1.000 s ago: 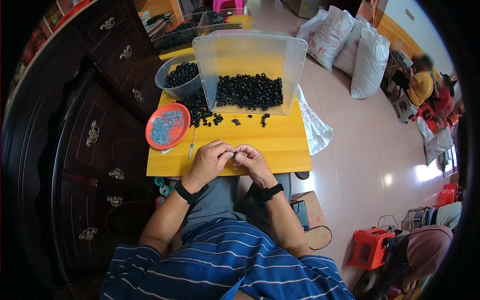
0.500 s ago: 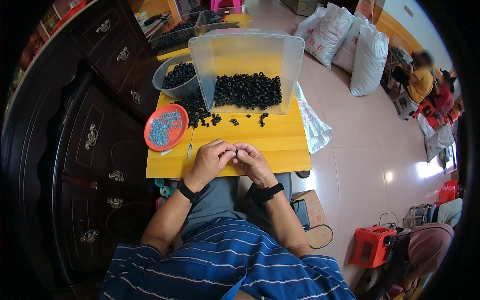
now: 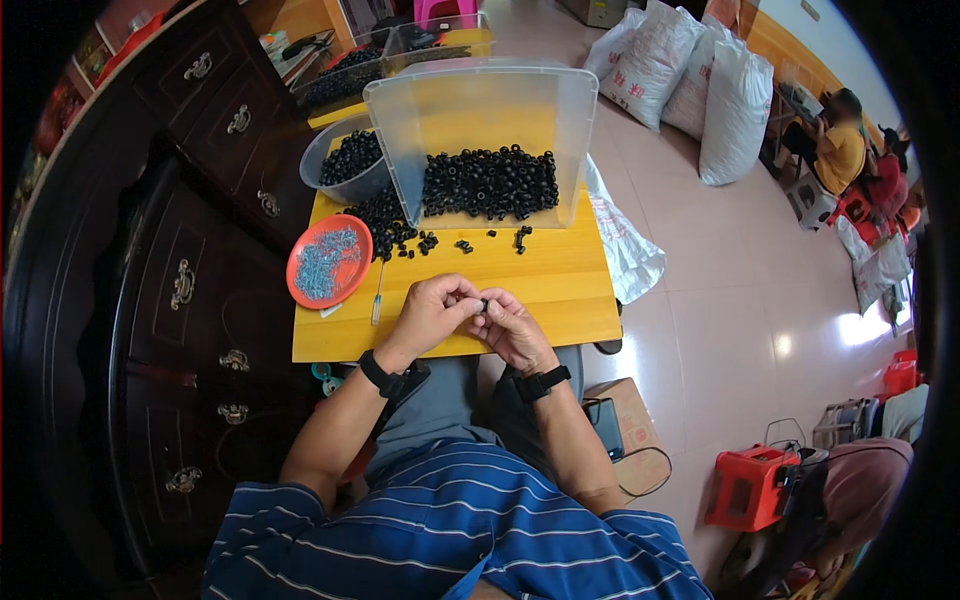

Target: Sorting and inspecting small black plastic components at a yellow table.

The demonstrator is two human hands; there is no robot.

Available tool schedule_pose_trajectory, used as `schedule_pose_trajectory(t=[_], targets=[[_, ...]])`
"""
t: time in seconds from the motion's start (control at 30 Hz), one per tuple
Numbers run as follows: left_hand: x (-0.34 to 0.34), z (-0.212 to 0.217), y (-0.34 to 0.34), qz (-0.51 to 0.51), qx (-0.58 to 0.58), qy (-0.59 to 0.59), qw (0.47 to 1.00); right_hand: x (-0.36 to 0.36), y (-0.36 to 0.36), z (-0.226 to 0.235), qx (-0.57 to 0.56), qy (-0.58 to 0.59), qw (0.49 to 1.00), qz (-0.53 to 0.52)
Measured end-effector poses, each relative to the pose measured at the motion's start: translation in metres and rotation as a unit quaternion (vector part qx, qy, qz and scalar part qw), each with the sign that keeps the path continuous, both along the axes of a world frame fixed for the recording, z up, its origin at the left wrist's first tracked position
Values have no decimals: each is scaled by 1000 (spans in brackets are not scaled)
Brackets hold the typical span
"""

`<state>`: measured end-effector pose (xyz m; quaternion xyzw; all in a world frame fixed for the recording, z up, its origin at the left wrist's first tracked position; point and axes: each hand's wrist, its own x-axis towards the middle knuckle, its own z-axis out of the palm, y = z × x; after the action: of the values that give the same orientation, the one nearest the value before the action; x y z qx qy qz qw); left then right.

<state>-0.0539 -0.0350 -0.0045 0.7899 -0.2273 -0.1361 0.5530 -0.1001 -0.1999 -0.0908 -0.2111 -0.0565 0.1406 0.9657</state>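
Observation:
Over the near part of the yellow table point(image 3: 560, 310) my two hands meet. A small black part point(image 3: 485, 304) is pinched in the fingers of my right hand point(image 3: 515, 330). My left hand point(image 3: 432, 312) is closed with its fingertips against the same part; whether it grips anything else is hidden. Left of it lies a thin screwdriver point(image 3: 377, 308). Beside that, a red-orange plate point(image 3: 363, 262) holds a heap of small silvery metal pieces point(image 3: 325, 262). Black ring-like parts point(image 3: 490, 185) fill the bottom of a clear bin point(image 3: 480, 90) tipped on its side.
A clear round bowl point(image 3: 312, 165) of black parts stands left of the bin, with more strewn around. Dark cabinets point(image 3: 180, 330) flank the table's left. White sacks point(image 3: 738, 120) and a red stool point(image 3: 750, 485) are on the right, where other people sit.
My hands stay together near the table's front edge, with a slight shift of the fingers around the black part. The whole view has moved a little.

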Motion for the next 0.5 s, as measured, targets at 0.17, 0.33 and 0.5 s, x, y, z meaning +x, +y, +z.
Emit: schedule_pose_trajectory(t=[0.17,0.33,0.5], targets=[[26,-5,0,-16,-70,94,993,0,-2,0,11,-6,1000,-13],[67,-24,0,85,121,-203,968,2,-2,-1,60,11,998,-26],[82,-33,-19,52,244,-324,913,2,-4,-3,117,25,992,-51]])
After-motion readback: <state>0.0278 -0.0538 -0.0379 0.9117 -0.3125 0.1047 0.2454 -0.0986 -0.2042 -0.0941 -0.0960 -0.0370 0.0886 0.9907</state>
